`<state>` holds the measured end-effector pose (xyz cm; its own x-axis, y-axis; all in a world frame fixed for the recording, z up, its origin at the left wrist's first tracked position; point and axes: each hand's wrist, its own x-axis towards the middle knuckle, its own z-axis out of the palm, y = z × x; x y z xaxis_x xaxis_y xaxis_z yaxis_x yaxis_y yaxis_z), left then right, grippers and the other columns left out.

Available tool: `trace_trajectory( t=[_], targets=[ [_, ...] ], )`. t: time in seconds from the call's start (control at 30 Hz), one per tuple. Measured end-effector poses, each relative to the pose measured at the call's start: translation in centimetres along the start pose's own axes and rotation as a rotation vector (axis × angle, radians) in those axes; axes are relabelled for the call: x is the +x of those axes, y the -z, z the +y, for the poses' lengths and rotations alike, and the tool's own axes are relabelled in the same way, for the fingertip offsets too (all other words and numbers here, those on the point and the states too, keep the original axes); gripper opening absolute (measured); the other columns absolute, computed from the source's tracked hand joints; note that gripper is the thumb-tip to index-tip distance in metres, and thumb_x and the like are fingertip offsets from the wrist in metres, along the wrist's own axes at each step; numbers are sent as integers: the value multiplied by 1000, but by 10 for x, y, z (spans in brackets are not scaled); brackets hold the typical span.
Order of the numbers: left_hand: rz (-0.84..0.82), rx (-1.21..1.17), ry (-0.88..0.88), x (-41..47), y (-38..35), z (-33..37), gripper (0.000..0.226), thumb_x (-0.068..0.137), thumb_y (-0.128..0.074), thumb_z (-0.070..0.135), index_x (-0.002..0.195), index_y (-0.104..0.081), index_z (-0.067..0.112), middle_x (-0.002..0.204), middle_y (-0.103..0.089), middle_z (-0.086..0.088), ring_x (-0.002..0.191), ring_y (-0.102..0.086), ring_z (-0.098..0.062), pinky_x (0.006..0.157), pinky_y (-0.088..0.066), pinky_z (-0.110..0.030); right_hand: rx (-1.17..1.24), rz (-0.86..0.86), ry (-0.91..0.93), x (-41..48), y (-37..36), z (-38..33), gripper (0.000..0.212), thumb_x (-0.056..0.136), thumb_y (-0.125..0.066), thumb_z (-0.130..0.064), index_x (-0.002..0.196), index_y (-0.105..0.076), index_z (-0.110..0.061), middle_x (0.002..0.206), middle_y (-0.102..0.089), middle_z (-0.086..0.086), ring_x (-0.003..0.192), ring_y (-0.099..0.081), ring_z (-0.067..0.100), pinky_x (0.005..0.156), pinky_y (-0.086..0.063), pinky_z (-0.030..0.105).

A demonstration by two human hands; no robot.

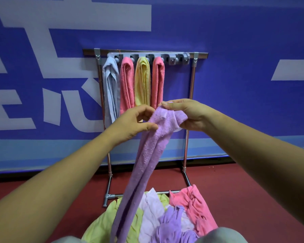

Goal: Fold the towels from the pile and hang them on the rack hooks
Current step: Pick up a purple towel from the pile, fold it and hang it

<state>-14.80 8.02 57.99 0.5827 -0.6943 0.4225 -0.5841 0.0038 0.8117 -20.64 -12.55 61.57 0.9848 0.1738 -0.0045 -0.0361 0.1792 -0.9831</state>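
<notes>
Towel duty: a lilac towel (153,142), gathered lengthwise into a narrow band, is held up between two bare hands in front of the rack (192,81). The right hand (186,114) grips the bunched top end, fingers curled over the upper edge and thumb underneath. The left hand (137,120), just beside it, pinches the towel's left edge a little lower between thumb and fingers. Both hands are clamped on the cloth, close together but not touching. From them the towel hangs down and to the left, crossing in front of the pile (154,216) and leaving the picture at the bottom edge. The pile lies below the forearms, a loose heap of yellow-green, pale lilac, purple and pink towels. Behind the hands, four folded towels hang side by side from the grey hook rail (165,56): a grey-blue towel (111,88) at the left, then a pink towel (126,85), a yellow towel (142,81) and a coral towel (158,81). To their right are the free hooks (173,60). The rack stands on a red floor (253,190) against a blue wall (235,32) with large white lettering.
</notes>
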Motion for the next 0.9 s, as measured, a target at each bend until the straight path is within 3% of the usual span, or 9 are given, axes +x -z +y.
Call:
trace_trajectory(
  t=[0.1,0.17,0.3,0.4,0.47,0.57,0.7,0.8,0.9],
  targets=[
    [92,107,-58,3,-4,-4,23,83,-73,-1,98,-66,15,92,-70,-6,88,-61,-7,85,-51,-28,75,-45,4,6,-1,0,19,97,-53,-9,110,-59,5,103,-62,20,97,-58,27,89,-54,33],
    [217,152,-60,6,1,-6,17,90,-67,4,91,-70,20,84,-68,4,81,-58,-3,77,-48,-24,31,-95,21,8,2,1,29,93,-60,-7,119,-58,6,117,-55,25,109,-50,34,97,-43,43],
    [483,-168,127,10,16,-10,33,94,-49,-4,90,-73,19,88,-69,-4,85,-59,-19,79,-48,-36,-244,7,59,4,16,0,19,91,-60,7,109,-67,4,96,-70,16,83,-70,21,78,-59,30],
    [438,-339,230,9,12,-8,29,99,-44,0,92,-69,14,83,-65,-5,76,-55,-15,69,-43,-28,-654,91,109,3,28,3,8,88,-71,0,93,-75,-3,85,-73,10,77,-68,16,77,-57,29],
    [341,-200,224,6,9,-8,16,100,-54,17,92,-68,15,83,-66,-2,73,-55,-11,63,-42,-23,-856,133,139,3,30,7,5,88,-74,-8,92,-77,-8,82,-71,6,76,-63,13,78,-54,32],
    [291,-25,198,6,7,-10,15,96,-63,28,84,-68,20,76,-64,4,67,-54,-5,58,-40,-20,-837,173,238,2,25,13,4,90,-73,-15,89,-76,-13,78,-67,5,71,-58,9,72,-47,28],
    [396,-70,197,9,11,-12,16,97,-61,23,82,-67,21,67,-51,-2,57,-41,-10,56,-34,-26,-818,184,276,6,28,19,8,96,-66,-15,89,-67,-12,78,-61,2,74,-55,14,73,-48,36],
    [406,80,188,8,15,-16,13,96,-63,20,84,-68,18,47,-43,13,44,-35,-3,46,-32,-19,-940,180,228,8,32,19,9,95,-66,-23,89,-65,-17,71,-61,-1,65,-54,16,63,-47,44],
    [455,133,177,8,17,-19,12,95,-64,21,85,-69,18,46,-45,15,48,-37,-3,52,-37,-21,-1234,147,199,5,30,14,7,91,-66,-15,84,-64,-14,68,-57,-2,62,-49,15,61,-46,38]
  ],
)
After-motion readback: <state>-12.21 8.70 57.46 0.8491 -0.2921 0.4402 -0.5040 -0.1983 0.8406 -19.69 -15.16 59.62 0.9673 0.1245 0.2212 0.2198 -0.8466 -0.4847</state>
